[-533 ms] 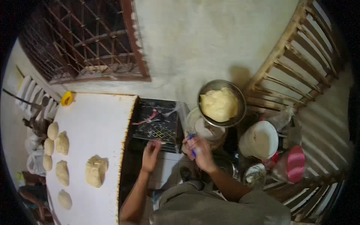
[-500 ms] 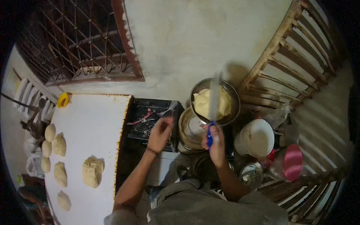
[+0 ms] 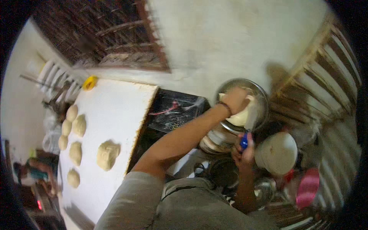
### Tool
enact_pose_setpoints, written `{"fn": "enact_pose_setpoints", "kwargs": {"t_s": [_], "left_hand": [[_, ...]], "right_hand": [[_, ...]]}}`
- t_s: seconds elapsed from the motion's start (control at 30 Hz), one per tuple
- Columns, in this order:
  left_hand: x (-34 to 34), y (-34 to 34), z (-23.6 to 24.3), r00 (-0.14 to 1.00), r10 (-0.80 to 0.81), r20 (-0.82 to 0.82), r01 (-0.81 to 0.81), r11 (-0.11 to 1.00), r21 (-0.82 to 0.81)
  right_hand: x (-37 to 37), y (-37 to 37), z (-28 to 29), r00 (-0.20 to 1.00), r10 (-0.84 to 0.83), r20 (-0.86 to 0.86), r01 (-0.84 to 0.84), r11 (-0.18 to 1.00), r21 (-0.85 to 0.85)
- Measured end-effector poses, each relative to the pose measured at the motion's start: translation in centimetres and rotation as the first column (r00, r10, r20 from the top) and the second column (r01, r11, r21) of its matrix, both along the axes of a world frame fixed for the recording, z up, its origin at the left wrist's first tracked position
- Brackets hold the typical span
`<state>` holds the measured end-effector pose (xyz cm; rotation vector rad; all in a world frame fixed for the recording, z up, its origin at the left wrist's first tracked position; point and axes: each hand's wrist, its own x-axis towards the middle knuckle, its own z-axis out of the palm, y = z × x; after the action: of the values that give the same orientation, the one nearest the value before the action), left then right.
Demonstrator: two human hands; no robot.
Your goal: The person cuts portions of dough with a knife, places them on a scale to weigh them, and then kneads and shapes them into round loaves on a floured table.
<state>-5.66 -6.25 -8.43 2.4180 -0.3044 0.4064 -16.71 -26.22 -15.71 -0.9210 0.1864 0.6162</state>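
Observation:
My left hand (image 3: 235,99) is in a metal bowl (image 3: 259,90), its fingers closed on a mass of pale dough (image 3: 237,119), partly hiding the grip. Below the bowl's right side, my right hand (image 3: 244,152) holds a knife by its blue handle (image 3: 243,141), the blurred blade (image 3: 253,117) pointing up over the bowl beside the dough. The bowl rests above a round container (image 3: 212,140). To the left, a white tabletop (image 3: 107,96) carries several dough pieces (image 3: 108,155).
A black metal unit (image 3: 172,107) adjoins the table. A white bucket (image 3: 276,153), a pink container (image 3: 306,188) and wooden slatted railing (image 3: 318,76) are at right. A yellow object (image 3: 89,83) lies at the table's back corner. Another person (image 3: 36,170) is at the far left.
My left hand has moved up and right into the bowl, onto the dough. The knife remains in my right hand, now farther right. The view has shifted, and another person shows more at left.

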Motion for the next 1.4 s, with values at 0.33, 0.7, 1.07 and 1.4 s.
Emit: {"fn": "enact_pose_setpoints", "kwargs": {"t_s": [0.33,0.7,1.07,1.4], "left_hand": [[3.5,-0.1,-0.3,1.0,-0.005,0.03,0.004,1.0,0.017],[8.2,-2.3,-4.4,0.873,0.059,0.485,-0.041,0.998,-0.048],[-21.8,8.9,13.5,0.692,0.167,0.702,0.492,0.603,-0.628],[-59.6,39.8,0.2,0.359,0.895,0.265,-0.494,0.423,-0.76]], "right_hand": [[3.6,1.3,-3.8,0.977,0.074,0.198,-0.032,0.979,-0.203],[0.0,9.5,2.0,0.924,-0.012,0.382,0.058,0.992,-0.108],[-13.2,21.5,3.5,0.899,0.143,0.413,-0.123,0.99,-0.074],[-27.2,17.3,-7.6,0.984,0.178,0.026,-0.141,0.849,-0.509]]}}
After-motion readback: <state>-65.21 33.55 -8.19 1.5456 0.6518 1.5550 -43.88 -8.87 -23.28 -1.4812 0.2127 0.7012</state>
